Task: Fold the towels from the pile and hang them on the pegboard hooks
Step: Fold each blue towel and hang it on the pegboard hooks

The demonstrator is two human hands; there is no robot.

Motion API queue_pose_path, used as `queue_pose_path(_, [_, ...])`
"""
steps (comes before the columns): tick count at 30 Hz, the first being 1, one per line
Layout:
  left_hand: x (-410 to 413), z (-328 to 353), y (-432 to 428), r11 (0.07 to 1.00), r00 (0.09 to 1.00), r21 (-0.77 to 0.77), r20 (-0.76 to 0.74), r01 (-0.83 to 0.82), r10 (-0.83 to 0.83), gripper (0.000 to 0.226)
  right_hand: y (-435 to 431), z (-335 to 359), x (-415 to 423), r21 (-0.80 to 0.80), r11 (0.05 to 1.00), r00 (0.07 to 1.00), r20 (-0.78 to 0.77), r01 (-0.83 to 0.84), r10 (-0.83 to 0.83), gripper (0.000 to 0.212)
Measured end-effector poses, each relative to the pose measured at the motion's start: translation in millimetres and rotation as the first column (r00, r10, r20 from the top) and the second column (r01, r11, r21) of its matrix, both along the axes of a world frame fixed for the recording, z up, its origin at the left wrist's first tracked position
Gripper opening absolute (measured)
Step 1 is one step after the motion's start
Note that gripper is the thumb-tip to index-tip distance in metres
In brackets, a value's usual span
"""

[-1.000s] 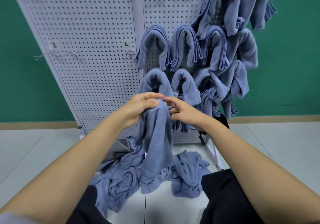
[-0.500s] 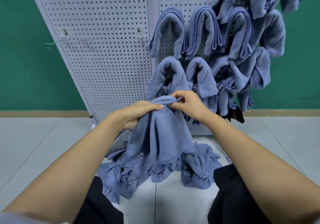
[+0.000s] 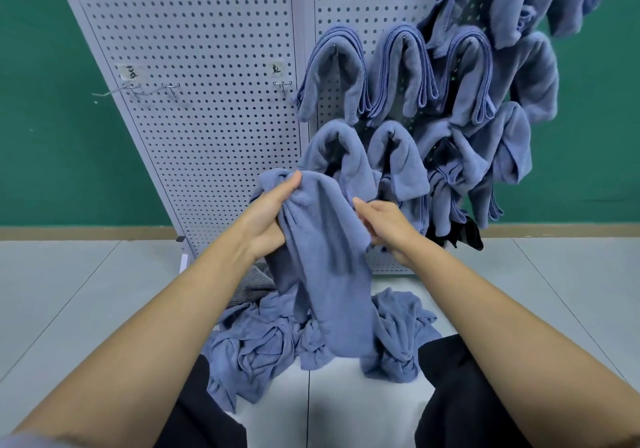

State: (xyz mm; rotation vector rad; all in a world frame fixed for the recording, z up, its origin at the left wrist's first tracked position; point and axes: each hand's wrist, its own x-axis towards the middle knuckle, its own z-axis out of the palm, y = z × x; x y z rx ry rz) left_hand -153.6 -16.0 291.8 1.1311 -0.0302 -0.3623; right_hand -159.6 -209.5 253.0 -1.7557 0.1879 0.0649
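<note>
Above the pile (image 3: 263, 347), left hand (image 3: 273, 215) grips the towel (image 3: 329, 274) aloft for folding; right hand (image 3: 388, 229) meets its edge, grasp unclear.

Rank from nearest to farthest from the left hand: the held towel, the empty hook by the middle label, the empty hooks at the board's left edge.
1. held towel: in the left hand's grip.
2. middle empty hook: on the pegboard, above the hand.
3. left-edge empty hooks: up and farther left.

The pale grey tiled floor (image 3: 86, 292) bears a crumpled pile of blue cloth towels (image 3: 256, 350). A grey ribbed cloth (image 3: 249, 286) lies against the pile's left edge, at the foot of the white perforated pegboard (image 3: 207, 101).
</note>
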Motion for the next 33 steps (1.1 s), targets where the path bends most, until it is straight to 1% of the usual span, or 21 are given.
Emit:
queue_pose_path(2, [-2,4,-1,1.000,1.000,-0.026,0.021,-0.012,0.012,0.024,-3,1,-5,0.107,0.992,0.984,-0.163,-0.060,0.077,0.050])
queue_pose_path(3, [-2,6,-2,0.999,0.999,-0.034,0.031,-0.020,0.021,0.025,-4,1,-6,0.168,0.982,0.966,-0.225,-0.088,0.125,0.058])
queue_pose_path(4, [-2,6,-3,0.999,0.999,-0.033,0.036,-0.023,0.024,0.025,-4,1,-6,0.242,0.963,0.952,-0.250,-0.118,0.179,0.063])
queue_pose_path(5, [-2,5,-3,0.999,0.999,-0.029,0.039,-0.028,0.029,0.026,-3,1,-4,0.311,0.940,0.947,-0.236,-0.138,0.217,0.063])
queue_pose_path(6, [-3,5,-4,0.999,0.999,-0.020,0.043,-0.030,0.031,0.027,-2,3,-3,0.377,0.916,0.954,-0.197,-0.139,0.227,0.057])
queue_pose_path(8, [-3,2,-3,0.999,0.998,0.014,0.056,-0.032,0.031,0.025,0,8,0,0.477,0.872,0.980,-0.095,-0.108,0.173,0.037])
queue_pose_path(9, [-1,0,-2,0.997,0.996,0.064,0.077,-0.043,0.038,0.022,-2,12,0,0.504,0.859,0.990,-0.045,-0.090,0.131,0.031])
queue_pose_path(10, [0,-2,0,0.987,0.993,0.144,0.100,-0.076,0.061,0.020,-4,14,2,0.523,0.850,0.997,-0.002,-0.070,0.083,0.030])
queue_pose_path(12, [6,-9,7,0.925,0.974,0.314,0.136,-0.215,0.181,0.020,-12,16,7,0.536,0.844,0.999,0.050,-0.021,-0.007,0.033])
queue_pose_path(13, [10,-14,12,0.891,0.958,0.353,0.131,-0.286,0.256,0.021,-16,17,8,0.536,0.844,0.997,0.053,0.013,-0.048,0.035])
queue_pose_path(15, [17,-23,26,0.867,0.932,0.351,0.048,-0.353,0.359,0.028,-21,19,9,0.520,0.852,0.994,0.037,0.070,-0.105,0.035])
queue_pose_path(16, [19,-26,32,0.875,0.927,0.338,-0.018,-0.346,0.374,0.029,-24,19,11,0.509,0.856,0.992,0.024,0.092,-0.121,0.035])
queue_pose_path(18, [22,-30,43,0.901,0.929,0.332,-0.144,-0.280,0.342,0.022,-30,18,12,0.493,0.862,0.989,0.015,0.122,-0.149,0.035])
queue_pose_path(20, [21,-29,47,0.930,0.935,0.301,-0.213,-0.212,0.282,0.007,-37,19,12,0.494,0.858,0.985,0.014,0.144,-0.173,0.033])
queue_pose_path(23, [19,-24,49,0.971,0.947,0.167,-0.243,-0.173,0.210,0.014,-47,20,9,0.510,0.843,0.982,-0.010,0.168,-0.190,0.023])
queue_pose_path(25, [17,-22,51,0.984,0.950,0.101,-0.265,-0.144,0.166,0.010,-53,20,8,0.525,0.827,0.976,-0.032,0.201,-0.217,0.023])
queue_pose_path(27, [16,-21,52,0.983,0.950,0.134,-0.270,-0.126,0.159,0.012,-59,18,8,0.516,0.824,0.969,-0.052,0.231,-0.240,0.031])
queue_pose_path(28, [17,-22,52,0.976,0.950,0.171,-0.256,-0.137,0.178,0.013,-61,17,8,0.507,0.829,0.969,-0.060,0.236,-0.240,0.031])
queue_pose_path(31, [18,-23,51,0.952,0.958,0.251,-0.181,-0.173,0.222,0.014,-69,17,5,0.478,0.840,0.965,-0.086,0.257,-0.247,0.019])
queue_pose_path(33, [20,-23,52,0.939,0.963,0.278,-0.121,-0.200,0.241,0.011,-75,14,5,0.431,0.859,0.961,-0.106,0.277,-0.257,0.018])
